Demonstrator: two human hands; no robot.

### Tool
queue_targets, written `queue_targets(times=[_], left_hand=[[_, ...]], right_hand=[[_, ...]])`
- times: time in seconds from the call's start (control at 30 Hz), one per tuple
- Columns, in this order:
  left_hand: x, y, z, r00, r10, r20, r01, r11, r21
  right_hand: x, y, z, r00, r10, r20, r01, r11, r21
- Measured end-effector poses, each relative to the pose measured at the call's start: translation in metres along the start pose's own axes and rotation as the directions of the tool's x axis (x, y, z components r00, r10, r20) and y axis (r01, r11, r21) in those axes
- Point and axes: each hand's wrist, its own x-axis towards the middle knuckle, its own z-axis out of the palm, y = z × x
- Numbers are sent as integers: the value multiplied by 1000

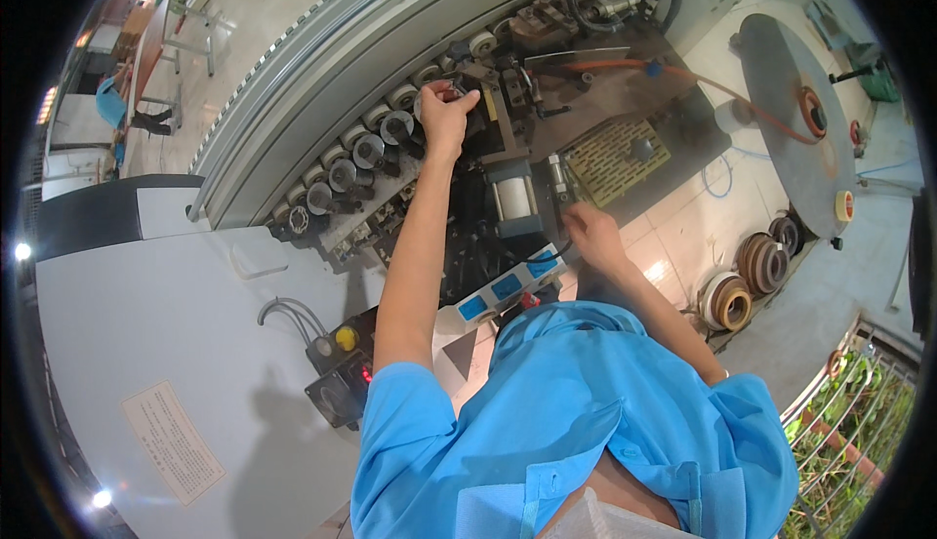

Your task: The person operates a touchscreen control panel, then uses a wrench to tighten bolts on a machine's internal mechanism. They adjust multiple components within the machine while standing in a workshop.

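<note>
My left hand point(446, 119) reaches over the machine to the end of a row of rollers point(371, 152). Its thumb and fingers close around a small part that I cannot make out. My right hand point(593, 237) is lower, beside a white air cylinder point(513, 199) and a metal fitting point(558, 177). Its fingers are curled together; whatever they may hold is hidden. Just beyond it lies a slotted brass-coloured plate point(619, 161) with a dark knob point(641, 149).
An orange-brown strip point(727, 98) runs from the machine to a large grey disc point(793, 100) at right. Rolls of edge-banding tape point(726, 302) stand on the floor. A power strip point(507, 286) sits near my body. White machine housing point(185, 295) fills the left side.
</note>
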Motion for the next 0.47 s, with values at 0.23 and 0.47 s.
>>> queue_targets(times=[0.23,0.47], left_hand=[[7,-8,-14,996,-86,-6,85,996,-29],[23,-46,-24,994,-27,107,41,991,-129]], right_hand=[[14,-82,-46,992,125,22,-112,782,613],[8,-276,-191,770,-604,-206,473,324,820]])
